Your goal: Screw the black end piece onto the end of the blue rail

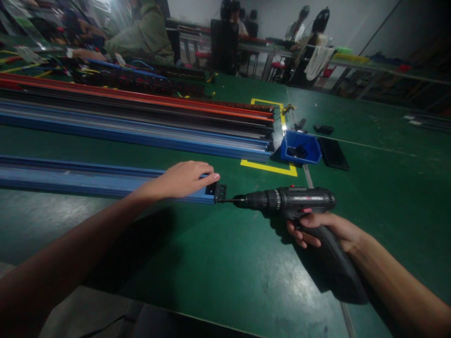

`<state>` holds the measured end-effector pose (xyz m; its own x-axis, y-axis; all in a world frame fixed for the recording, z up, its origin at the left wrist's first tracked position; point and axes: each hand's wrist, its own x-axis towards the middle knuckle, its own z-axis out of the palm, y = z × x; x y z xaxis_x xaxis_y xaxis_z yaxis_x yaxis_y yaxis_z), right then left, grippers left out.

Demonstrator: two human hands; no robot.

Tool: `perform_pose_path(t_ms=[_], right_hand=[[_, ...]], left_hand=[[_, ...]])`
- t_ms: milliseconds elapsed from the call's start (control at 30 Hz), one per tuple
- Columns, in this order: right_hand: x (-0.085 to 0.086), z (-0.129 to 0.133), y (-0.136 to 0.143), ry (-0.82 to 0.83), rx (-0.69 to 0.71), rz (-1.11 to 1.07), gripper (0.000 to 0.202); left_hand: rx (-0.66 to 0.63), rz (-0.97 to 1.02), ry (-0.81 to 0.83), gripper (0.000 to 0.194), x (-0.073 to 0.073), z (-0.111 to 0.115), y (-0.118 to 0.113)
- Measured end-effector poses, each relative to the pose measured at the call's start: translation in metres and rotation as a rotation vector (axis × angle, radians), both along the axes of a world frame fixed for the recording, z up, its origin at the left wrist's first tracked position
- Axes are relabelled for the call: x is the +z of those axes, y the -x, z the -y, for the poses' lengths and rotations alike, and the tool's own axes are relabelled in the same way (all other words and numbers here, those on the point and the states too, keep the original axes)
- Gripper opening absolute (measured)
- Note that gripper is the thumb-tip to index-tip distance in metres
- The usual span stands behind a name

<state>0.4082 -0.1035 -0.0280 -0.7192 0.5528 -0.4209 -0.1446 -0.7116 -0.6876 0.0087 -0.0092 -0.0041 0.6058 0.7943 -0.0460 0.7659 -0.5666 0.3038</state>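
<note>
1. A green surface (225,272) fills the foreground.
2. At left, a blue rail (102,179) lies across it.
3. The left hand (185,179) drapes the rail's end; whether it pinches, I cannot tell.
4. The right hand (317,230) grips a black drill (299,199), its bit (229,200) at that end.

Right hand (335,227) grips black drill (306,199), bit (230,200) at end of blue rail (105,180) under left hand (185,180); blue bin (306,154) beyond hands.

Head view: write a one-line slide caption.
Left hand on a blue rail, right hand holding a drill, bit at the rail's end.
</note>
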Motion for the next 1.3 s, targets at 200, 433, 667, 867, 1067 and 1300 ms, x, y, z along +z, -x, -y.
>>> perform_pose_path(t_ms=[200, 433, 667, 867, 1067, 1300], right_hand=[[0.0006, 0.0003, 0.0005, -0.003, -0.004, 0.006, 0.023], [0.0008, 0.0004, 0.0006, -0.017, -0.023, 0.014, 0.021], [-0.0018, -0.0001, -0.0007, -0.033, -0.018, 0.019, 0.022], [-0.0015, 0.0003, -0.0014, -0.051, -0.015, 0.022, 0.021], [-0.0003, 0.0000, 0.0005, -0.032, -0.010, 0.013, 0.021], [0.0022, 0.0001, 0.0031, -0.028, -0.020, 0.018, 0.022]], left_hand=[[-0.013, 0.007, -0.024, 0.056, -0.0011, -0.0006, 0.0008], [0.001, 0.000, 0.006, 0.055, 0.0006, 0.0001, -0.0006], [-0.020, 0.005, -0.013, 0.055, 0.0012, 0.0000, -0.0010], [-0.013, 0.011, -0.028, 0.055, 0.0002, 0.0001, -0.0009], [0.004, 0.004, -0.012, 0.054, 0.0009, 0.0003, -0.0015], [-0.003, 0.014, -0.005, 0.054, 0.0003, -0.0002, -0.0007]])
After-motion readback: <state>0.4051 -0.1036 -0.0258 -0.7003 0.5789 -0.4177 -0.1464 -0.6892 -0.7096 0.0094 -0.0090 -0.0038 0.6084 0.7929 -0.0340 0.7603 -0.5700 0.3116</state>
